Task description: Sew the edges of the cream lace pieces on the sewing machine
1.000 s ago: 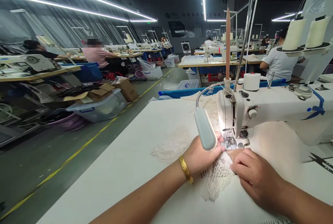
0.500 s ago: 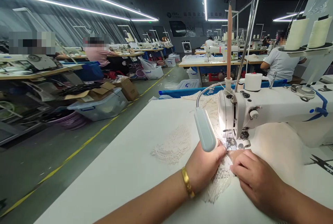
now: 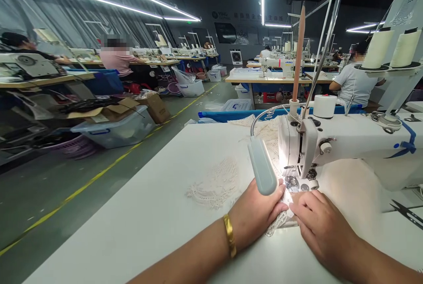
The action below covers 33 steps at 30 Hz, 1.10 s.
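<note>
A white sewing machine (image 3: pixel 343 138) stands at the right, its lit needle area just beyond my hands. My left hand (image 3: pixel 257 213), with a gold bracelet at the wrist, pinches a strip of cream lace (image 3: pixel 277 224) left of the presser foot. My right hand (image 3: pixel 322 222) has its fingers closed at the right edge of the same work, by a beige fabric piece (image 3: pixel 298 197). A grey lamp (image 3: pixel 262 165) partly covers the left fingers. Another lace piece (image 3: pixel 216 182) lies flat to the left.
Black thread snips (image 3: pixel 408 214) lie at the right on the white table (image 3: pixel 148 213). More lace (image 3: pixel 264 132) is heaped behind the lamp. Thread cones (image 3: pixel 378 48) stand at upper right. People sit at other machines; boxes and a plastic bin (image 3: pixel 115 127) line the aisle.
The lace between my hands has moved up toward the needle area, and less of it hangs below. My left fingers have shifted slightly. The whole view has turned a little.
</note>
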Motion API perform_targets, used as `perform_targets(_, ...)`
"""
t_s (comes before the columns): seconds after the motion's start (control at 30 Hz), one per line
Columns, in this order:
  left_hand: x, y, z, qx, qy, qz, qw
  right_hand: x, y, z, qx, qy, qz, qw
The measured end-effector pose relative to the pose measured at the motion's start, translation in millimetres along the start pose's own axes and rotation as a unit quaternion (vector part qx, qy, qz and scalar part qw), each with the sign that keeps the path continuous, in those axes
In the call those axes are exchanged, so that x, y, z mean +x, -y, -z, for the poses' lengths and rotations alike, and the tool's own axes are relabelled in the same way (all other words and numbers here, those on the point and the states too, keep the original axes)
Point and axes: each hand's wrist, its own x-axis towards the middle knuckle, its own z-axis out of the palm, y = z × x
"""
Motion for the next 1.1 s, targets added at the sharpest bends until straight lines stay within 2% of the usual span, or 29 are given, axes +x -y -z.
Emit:
perform_targets(0.2, 4, 4, 1.2, -0.013, 0.018, -0.014, 1.0, 0, 1, -2, 0.002, -0.004, 0.004, 1.0)
perform_targets(0.53, 3, 0, -0.5, -0.013, -0.013, -0.024, 1.0, -1, 1, -5, -0.005, -0.028, 0.02, 0.999)
perform_targets(0.77, 1, -5, -2.2, -0.015, -0.013, -0.006, 1.0, -2, 1, -5, -0.013, -0.033, 0.026, 0.999)
perform_targets(1.1, 7, -17, 10.2, -0.014, -0.019, 0.01, 1.0, 0, 0, -4, -0.012, -0.017, 0.021, 1.0)
